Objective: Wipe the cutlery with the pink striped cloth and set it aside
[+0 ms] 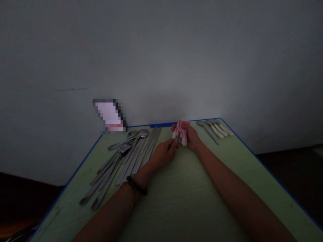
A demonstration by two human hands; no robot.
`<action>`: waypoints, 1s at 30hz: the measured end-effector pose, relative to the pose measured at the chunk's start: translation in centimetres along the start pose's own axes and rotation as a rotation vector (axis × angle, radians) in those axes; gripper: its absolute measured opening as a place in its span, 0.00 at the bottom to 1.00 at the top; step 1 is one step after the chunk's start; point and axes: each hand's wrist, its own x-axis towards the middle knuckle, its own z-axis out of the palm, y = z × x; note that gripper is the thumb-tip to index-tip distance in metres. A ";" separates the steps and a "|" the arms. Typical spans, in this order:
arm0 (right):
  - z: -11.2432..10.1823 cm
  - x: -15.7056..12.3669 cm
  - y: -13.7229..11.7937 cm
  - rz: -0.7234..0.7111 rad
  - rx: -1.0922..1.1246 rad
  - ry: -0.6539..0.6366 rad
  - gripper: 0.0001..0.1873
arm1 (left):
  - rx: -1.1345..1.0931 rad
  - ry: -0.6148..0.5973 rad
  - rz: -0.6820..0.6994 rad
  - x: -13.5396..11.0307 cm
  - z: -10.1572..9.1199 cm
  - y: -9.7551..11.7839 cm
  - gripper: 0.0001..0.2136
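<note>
My left hand (166,153), with a dark beaded bracelet at the wrist, is closed on the thin metal handle of a piece of cutlery (177,138). The other end of that piece disappears into a pink and white cloth (183,129), so its kind is hidden. Fingers of my right hand (193,137) are wrapped round the cloth, pressing it about the metal. Both hands are close together above the far middle of the table. Just left of my left hand lie several metal table knives (142,153).
Several metal spoons (111,168) lie in a loose pile on the green table (186,201) at left. White-handled cutlery (219,131) and one all-metal piece (210,132) lie at the far right. A blurred-out upright device (109,116) leans on the wall behind.
</note>
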 end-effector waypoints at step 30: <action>0.1 -0.2 0.6 -0.144 -0.218 -0.041 0.20 | 0.034 -0.013 -0.006 0.0 0.2 -0.2 0.16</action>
